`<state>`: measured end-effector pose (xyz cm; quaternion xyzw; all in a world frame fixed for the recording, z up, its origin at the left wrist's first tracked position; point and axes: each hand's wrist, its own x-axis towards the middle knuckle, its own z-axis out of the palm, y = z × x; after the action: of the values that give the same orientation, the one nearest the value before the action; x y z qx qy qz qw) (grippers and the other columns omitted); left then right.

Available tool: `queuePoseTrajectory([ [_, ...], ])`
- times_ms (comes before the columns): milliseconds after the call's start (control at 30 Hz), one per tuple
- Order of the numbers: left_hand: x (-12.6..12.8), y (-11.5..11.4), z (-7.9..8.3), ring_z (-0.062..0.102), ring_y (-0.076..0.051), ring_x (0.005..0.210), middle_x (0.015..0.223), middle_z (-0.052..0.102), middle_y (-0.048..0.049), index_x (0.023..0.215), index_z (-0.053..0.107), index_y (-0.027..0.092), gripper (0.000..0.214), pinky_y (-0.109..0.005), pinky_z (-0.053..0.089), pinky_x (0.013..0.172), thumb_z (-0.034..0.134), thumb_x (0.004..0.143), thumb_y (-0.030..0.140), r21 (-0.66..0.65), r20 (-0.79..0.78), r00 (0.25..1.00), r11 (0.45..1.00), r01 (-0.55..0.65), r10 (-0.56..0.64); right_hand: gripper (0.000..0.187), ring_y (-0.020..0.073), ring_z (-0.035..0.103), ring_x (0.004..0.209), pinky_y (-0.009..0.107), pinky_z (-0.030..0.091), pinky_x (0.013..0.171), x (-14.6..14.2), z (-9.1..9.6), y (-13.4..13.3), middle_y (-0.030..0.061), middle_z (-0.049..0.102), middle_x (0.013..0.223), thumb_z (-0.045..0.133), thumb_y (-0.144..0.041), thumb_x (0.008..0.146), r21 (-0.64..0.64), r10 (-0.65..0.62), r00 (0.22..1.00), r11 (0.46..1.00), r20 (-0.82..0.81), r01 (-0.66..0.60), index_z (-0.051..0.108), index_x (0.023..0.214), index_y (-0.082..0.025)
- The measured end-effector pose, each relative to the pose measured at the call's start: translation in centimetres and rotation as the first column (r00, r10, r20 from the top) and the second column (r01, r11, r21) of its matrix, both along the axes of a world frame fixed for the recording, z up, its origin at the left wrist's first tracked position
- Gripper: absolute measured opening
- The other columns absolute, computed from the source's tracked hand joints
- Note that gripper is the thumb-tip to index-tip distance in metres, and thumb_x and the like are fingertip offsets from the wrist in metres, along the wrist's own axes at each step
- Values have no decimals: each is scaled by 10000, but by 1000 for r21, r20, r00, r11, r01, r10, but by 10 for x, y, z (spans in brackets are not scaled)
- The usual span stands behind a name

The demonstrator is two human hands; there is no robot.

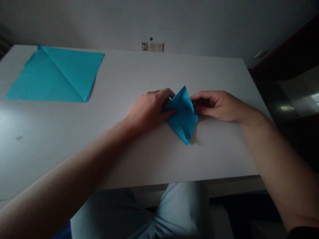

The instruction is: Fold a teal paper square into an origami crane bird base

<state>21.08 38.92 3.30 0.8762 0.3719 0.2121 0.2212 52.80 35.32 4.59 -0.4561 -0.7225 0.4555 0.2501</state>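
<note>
A small folded blue napkin (183,116), diamond-shaped with a point toward me, lies on the white table (124,142). My left hand (149,108) grips its left side, fingers curled over the fold and thumb pressed on top. My right hand (216,104) pinches its right edge with closed fingers. Both hands rest on the tabletop, either side of the napkin.
A stack of larger blue napkins (56,74), with a diagonal crease, lies flat at the table's far left. Wall sockets (152,46) sit behind the far edge. My knees (139,212) show below the near edge. Dark furniture stands to the right.
</note>
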Motion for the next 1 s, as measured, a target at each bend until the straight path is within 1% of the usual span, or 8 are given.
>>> queuePoseTrajectory([
  [200, 0, 1, 0, 797, -284, 920, 980, 837, -76, 1176, 787, 304, 146, -403, 554, 741, 763, 1207, 444, -21, -18, 1000, 1000, -22, 22, 426, 312, 920, 1116, 490, 791, 1001, 5, 1, 1, 52, 977, 1265, 972, -439, 1008, -17, -24, 1000, 1000, 14, 24, 938, 1420, -339],
  [267, 1, 0, 0, 807, -288, 942, 1017, 844, -77, 1301, 784, 287, 167, -411, 575, 768, 774, 1192, 413, -20, -37, 998, 999, -45, 44, 440, 321, 923, 1114, 478, 789, 961, 6, 0, 0, 56, 969, 1255, 974, -422, 986, -27, -21, 999, 999, 33, 22, 927, 1415, -340],
  [367, 1, -3, -3, 831, -273, 1002, 1143, 870, -80, 1605, 652, 223, 482, -401, 619, 822, 796, 1160, 337, -16, -14, 998, 998, -62, 62, 513, 321, 905, 1125, 464, 781, 923, 5, -1, -2, 74, 940, 1361, 996, -418, 950, 9, -30, 999, 1000, 20, 30, 877, 1443, -341],
  [467, 1, -5, -9, 862, -256, 1078, 1347, 865, -104, 1695, 495, 230, 681, -366, 652, 830, 830, 1105, 284, -2, 83, 995, 999, -51, 51, 634, 289, 861, 1091, 459, 768, 890, 5, -5, -5, 72, 862, 1549, 1032, -398, 908, 75, -60, 998, 995, -11, 61, 777, 1488, -383],
  [600, 1, -5, -13, 872, -281, 1164, 1596, 760, -172, 1637, 509, 268, 670, -376, 678, 854, 870, 1073, 267, 32, 88, 994, 997, -69, 66, 655, 260, 812, 1048, 441, 736, 848, 2, -6, -8, 48, 811, 1557, 1034, -380, 889, 135, -65, 998, 989, 6, 64, 713, 1458, -426],
  [733, -1, -5, -4, 849, -314, 1168, 1473, 764, -142, 1482, 673, 295, 458, -403, 679, 903, 911, 1091, 297, 58, 10, 998, 996, -66, 66, 492, 255, 801, 1076, 417, 716, 822, -3, 2, -11, 28, 760, 1441, 961, -249, 883, 272, 28, 1000, 962, -8, -25, 772, 1314, -393],
  [867, -3, -4, 8, 822, -311, 1148, 1550, 737, -138, 1234, 793, 278, 156, -465, 683, 1006, 880, 1107, 304, 86, -92, 996, 996, 13, -5, 223, 350, 774, 1276, 566, 772, 993, -5, 14, -15, 98, 722, 1503, 915, -258, 968, 353, 77, 982, 926, 175, -135, 931, 1142, -396],
  [1000, -9, 3, 15, 801, -356, 1284, 1524, 717, -126, 1121, 856, 256, 123, -564, 657, 1209, 934, 1042, 308, 50, -105, 979, 983, 179, -173, 100, 426, 756, 1346, 707, 756, 1150, -7, 19, -18, 99, 759, 1537, 944, -390, 1026, 376, 46, 953, 912, 298, -162, 989, 1074, -465],
])
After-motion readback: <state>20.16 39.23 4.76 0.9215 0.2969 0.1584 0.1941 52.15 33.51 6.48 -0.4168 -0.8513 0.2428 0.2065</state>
